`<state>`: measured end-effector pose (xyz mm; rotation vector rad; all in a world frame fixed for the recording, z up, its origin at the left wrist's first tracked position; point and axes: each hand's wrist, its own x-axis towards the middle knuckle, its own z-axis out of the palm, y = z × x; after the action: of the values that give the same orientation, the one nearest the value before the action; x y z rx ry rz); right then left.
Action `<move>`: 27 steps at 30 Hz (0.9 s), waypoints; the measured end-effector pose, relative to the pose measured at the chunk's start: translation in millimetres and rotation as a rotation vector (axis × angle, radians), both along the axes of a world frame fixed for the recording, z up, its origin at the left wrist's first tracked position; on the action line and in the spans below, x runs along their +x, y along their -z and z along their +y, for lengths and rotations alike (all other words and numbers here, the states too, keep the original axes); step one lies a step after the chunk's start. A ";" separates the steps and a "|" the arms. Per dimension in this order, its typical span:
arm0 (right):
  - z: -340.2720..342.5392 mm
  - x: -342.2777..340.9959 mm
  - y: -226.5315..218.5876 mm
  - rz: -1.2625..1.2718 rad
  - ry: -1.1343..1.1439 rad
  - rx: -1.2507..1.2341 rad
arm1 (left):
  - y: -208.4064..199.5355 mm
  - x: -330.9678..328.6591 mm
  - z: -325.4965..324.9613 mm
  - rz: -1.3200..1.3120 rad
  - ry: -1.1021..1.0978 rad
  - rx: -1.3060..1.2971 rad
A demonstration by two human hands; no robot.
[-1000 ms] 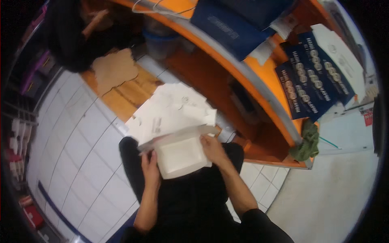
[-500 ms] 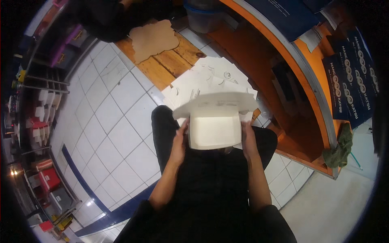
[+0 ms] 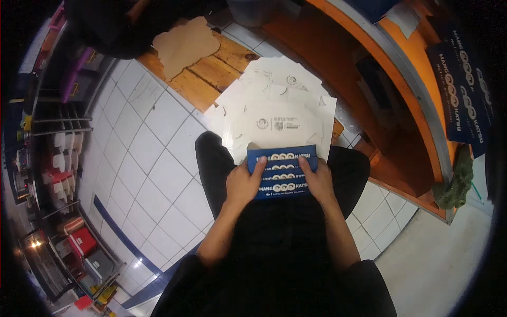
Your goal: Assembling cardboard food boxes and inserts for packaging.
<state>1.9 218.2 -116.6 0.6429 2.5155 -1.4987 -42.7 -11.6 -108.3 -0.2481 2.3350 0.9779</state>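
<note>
In front of my lap is a stack of dark blue paper food boxes (image 3: 283, 173), one nested in another, their printed fronts showing as several overlapping bands. My left hand (image 3: 245, 182) grips the stack's left side, its thumb pressed on the front. On the opposite side my right hand (image 3: 319, 180) holds it the same way. Just beyond, flat white box blanks (image 3: 288, 108) lie spread in an overlapping pile, with small dark printing on the top one. The inside of the boxes is hidden from here.
A wooden bench (image 3: 215, 75) bears the blanks and a wavy-edged piece of brown cardboard (image 3: 186, 46). To the right curves an orange counter (image 3: 409, 84) with open shelving, a green cloth (image 3: 455, 179) on its corner. Dark blue printed sheets (image 3: 455, 95) stand beyond it. White tiles (image 3: 150, 132) cover the floor at left.
The open box's white inside faced up before; now blue fronts of the nested boxes face me. My thumbs have come onto the front, and the blanks behind are more exposed.
</note>
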 end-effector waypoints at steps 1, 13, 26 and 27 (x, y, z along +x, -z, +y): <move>-7.4 -5.6 1.9 -0.114 0.061 0.020 | 1.7 -3.1 5.4 0.033 -0.010 -0.132; 1.4 17.7 12.1 -0.161 0.107 -0.490 | 37.5 5.5 -12.1 -0.002 -0.150 -0.099; -23.7 33.8 -112.3 0.514 -0.401 0.518 | -103.4 -11.6 -19.4 0.356 -0.057 0.724; -25.9 32.1 -116.2 0.553 -0.433 0.533 | -125.0 -9.5 -5.6 0.380 -0.058 0.672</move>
<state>34.0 192.4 -0.4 -0.3274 3.2117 -0.9384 -52.2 -17.2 16.7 0.1552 2.1609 1.8971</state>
